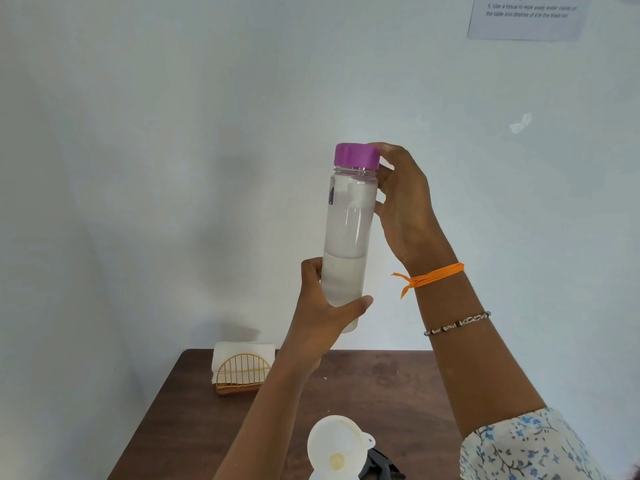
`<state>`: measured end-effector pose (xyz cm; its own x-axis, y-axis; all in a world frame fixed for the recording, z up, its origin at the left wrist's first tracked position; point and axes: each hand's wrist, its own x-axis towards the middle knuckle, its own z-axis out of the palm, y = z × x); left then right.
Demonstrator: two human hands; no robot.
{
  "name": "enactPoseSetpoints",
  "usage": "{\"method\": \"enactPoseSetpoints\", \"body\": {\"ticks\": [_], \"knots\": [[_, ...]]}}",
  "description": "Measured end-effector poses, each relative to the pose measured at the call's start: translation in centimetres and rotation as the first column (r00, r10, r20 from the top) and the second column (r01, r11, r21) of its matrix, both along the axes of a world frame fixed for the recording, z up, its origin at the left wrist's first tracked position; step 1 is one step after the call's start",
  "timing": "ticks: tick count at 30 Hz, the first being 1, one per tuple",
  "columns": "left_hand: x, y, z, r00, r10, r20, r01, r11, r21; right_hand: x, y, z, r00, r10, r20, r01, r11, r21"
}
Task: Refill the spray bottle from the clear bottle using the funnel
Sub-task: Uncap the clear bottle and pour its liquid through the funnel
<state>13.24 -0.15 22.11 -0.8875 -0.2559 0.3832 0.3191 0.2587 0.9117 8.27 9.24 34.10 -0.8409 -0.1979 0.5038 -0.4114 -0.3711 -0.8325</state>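
Head view. One clear bottle is held upright in the air in front of a pale wall, above the far part of one dark wooden table. It carries one purple cap, seated on its neck. Liquid fills roughly the lower third of the bottle; the part above is fogged.

Two hands are in view. The left hand grips the bottle near its base, thumb across the front and fingers curled behind. The right hand grasps the cap from the right side, fingertips on its rim, palm just beside the bottle's shoulder. The right wrist bears one orange thread and, further down the forearm, one beaded bracelet. One floral sleeve shows at the near right.

On the table, near edge, centre: one white funnel, wide mouth up. What it stands in is cut off by the frame's lower edge, so the spray bottle cannot be confirmed. One dark object lies just to the funnel's right; its nature cannot be told.

On the table's far left corner: one gold wire holder on a wooden base, holding white tissues.

On the wall, upper right: one printed sheet, partly cut off.
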Motion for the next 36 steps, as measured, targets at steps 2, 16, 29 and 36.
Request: {"method": "enactPoseSetpoints", "body": {"ticks": [2,16,29,36], "knots": [[0.0,0.0,0.0,1.0,0.005,-0.001,-0.005,1.0,0.005,0.2,0.0,0.2,1.0,-0.004,-0.011,0.005,0.999,0.051],[0.1,-0.4,0.2,0.999,0.033,-0.003,-0.033,0.999,0.0,0.6,0.0,0.3,0.997,-0.071,-0.045,0.077,0.983,0.167],[0.5,-0.3,0.2,0.998,0.052,-0.028,-0.053,0.998,-0.023,0.7,-0.1,0.6,0.984,-0.152,-0.09,0.162,0.98,0.114],[0.5,0.0,0.4,0.997,0.068,-0.029,-0.069,0.997,-0.036,0.9,-1.0,0.4,0.982,-0.176,-0.073,0.183,0.978,0.096]]}}
